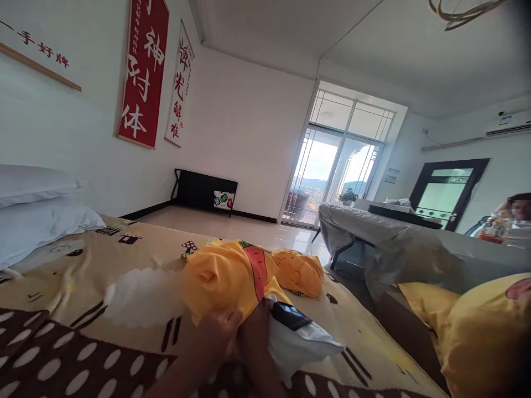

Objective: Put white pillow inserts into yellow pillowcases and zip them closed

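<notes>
A yellow pillowcase (226, 279) with a red carrot print lies bunched on the bed in front of me. My left hand (218, 331) grips its near edge with fingers curled on the cloth. My right hand (254, 326) reaches under the same edge, so only the wrist and forearm show and the fingers are hidden. A dark band or device (290, 316) sits beside that wrist on white cloth (302, 345). A white pillow inner (141, 296) lies just left of the pillowcase. A second bunched yellow piece (299, 272) lies behind it.
The bed has a yellow cartoon-print sheet (124, 249) and a brown dotted cover (62, 359) near me. Two white pillows (37, 215) are stacked at the left. A yellow pillow (485, 331) lies at the right. A grey-covered table (415, 249) stands beyond, with a person (518, 213) at the far right.
</notes>
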Demonstrator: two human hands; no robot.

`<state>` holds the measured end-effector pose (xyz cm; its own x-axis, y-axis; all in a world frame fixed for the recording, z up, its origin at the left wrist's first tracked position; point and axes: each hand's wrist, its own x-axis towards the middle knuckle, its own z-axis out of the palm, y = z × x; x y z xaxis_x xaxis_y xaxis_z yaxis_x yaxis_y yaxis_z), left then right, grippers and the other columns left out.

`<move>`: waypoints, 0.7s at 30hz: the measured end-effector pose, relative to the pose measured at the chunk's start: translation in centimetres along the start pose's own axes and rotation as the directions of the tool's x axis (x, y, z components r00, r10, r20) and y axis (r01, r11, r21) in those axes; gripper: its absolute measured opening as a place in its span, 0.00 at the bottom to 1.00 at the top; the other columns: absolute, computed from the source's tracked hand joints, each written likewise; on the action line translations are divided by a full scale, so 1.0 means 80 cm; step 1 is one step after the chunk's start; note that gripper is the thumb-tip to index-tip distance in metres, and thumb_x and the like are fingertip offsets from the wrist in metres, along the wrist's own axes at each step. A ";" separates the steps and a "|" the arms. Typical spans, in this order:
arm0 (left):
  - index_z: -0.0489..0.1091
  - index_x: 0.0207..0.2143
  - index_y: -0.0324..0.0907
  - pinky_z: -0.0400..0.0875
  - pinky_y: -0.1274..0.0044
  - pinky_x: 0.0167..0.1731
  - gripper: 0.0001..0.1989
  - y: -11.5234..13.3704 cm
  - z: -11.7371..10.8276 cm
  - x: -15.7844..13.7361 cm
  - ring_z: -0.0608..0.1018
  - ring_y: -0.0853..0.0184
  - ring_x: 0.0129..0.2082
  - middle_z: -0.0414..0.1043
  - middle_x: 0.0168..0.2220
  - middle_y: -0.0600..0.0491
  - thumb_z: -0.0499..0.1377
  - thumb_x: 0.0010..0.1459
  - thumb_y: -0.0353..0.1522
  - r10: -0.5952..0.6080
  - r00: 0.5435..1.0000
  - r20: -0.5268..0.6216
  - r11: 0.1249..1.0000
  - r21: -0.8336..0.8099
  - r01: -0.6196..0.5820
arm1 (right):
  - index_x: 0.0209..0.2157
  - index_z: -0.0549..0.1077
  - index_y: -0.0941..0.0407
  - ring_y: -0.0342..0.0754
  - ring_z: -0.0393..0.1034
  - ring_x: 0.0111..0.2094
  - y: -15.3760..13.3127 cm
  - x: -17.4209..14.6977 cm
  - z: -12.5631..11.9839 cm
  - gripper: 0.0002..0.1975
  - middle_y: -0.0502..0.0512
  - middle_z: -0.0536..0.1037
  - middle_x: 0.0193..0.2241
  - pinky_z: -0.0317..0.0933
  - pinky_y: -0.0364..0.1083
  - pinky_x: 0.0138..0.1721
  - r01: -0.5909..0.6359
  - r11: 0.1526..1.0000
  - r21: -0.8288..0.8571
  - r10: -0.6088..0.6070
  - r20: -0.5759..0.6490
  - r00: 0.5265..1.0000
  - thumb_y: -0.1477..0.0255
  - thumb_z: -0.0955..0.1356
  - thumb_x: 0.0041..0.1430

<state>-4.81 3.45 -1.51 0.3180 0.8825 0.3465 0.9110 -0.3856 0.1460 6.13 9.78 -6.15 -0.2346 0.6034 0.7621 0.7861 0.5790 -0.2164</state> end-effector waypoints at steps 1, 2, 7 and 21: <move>0.68 0.36 0.42 0.67 0.73 0.35 0.14 -0.007 0.006 0.002 0.75 0.61 0.37 0.73 0.36 0.49 0.48 0.53 0.21 0.015 0.995 -0.096 1.000 0.028 -0.013 | 0.42 0.76 0.54 0.57 0.68 0.42 0.010 0.004 -0.007 0.14 0.59 0.78 0.35 0.58 0.57 0.47 -0.027 0.998 -0.060 0.027 -0.006 1.000 0.79 0.63 0.58; 0.68 0.35 0.41 0.68 0.72 0.36 0.13 -0.017 0.013 0.005 0.75 0.61 0.38 0.72 0.36 0.49 0.48 0.54 0.21 0.021 0.979 -0.201 0.999 0.052 -0.011 | 0.40 0.76 0.54 0.58 0.68 0.42 0.020 0.008 -0.014 0.14 0.59 0.78 0.36 0.56 0.57 0.47 -0.053 0.992 -0.114 0.052 -0.013 0.999 0.79 0.63 0.57; 0.69 0.38 0.39 0.70 0.68 0.44 0.13 -0.084 0.038 0.017 0.73 0.59 0.43 0.72 0.40 0.47 0.53 0.50 0.20 -0.036 0.877 -0.480 0.992 0.091 0.090 | 0.43 0.76 0.57 0.54 0.65 0.46 0.039 0.016 -0.036 0.19 0.60 0.77 0.42 0.52 0.53 0.51 -0.127 0.972 -0.196 0.108 -0.102 0.989 0.83 0.60 0.53; 0.70 0.43 0.41 0.69 0.68 0.41 0.18 -0.008 0.045 0.014 0.75 0.58 0.42 0.74 0.42 0.47 0.49 0.53 0.21 0.073 0.993 0.088 0.997 -0.004 -0.073 | 0.38 0.74 0.56 0.54 0.68 0.43 0.131 0.010 -0.021 0.17 0.61 0.78 0.38 0.59 0.54 0.46 -0.266 0.943 0.199 0.315 -0.287 0.905 0.67 0.58 0.55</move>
<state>-4.10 5.67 -4.53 0.4057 0.8723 0.2729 0.8843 -0.4501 0.1241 15.10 15.40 -6.79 0.1994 0.5713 0.7962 0.6904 0.4947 -0.5279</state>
